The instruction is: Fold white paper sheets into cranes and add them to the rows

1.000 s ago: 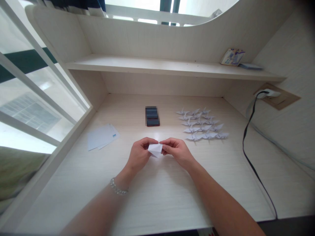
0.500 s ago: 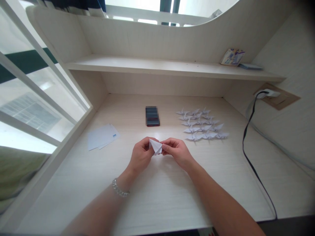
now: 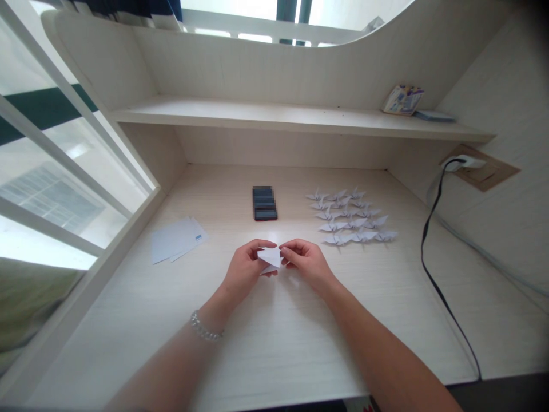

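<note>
Two hands meet just above the middle of a pale wooden table (image 3: 274,343): the left hand (image 3: 244,270) and right hand (image 3: 305,262) both pinch a small folded white paper (image 3: 270,257) between fingertips. At two o'clock from the hands lie rows of paper cranes (image 3: 351,217); at twelve o'clock a dark phone (image 3: 265,203); at ten o'clock loose sheets (image 3: 176,239).
</note>
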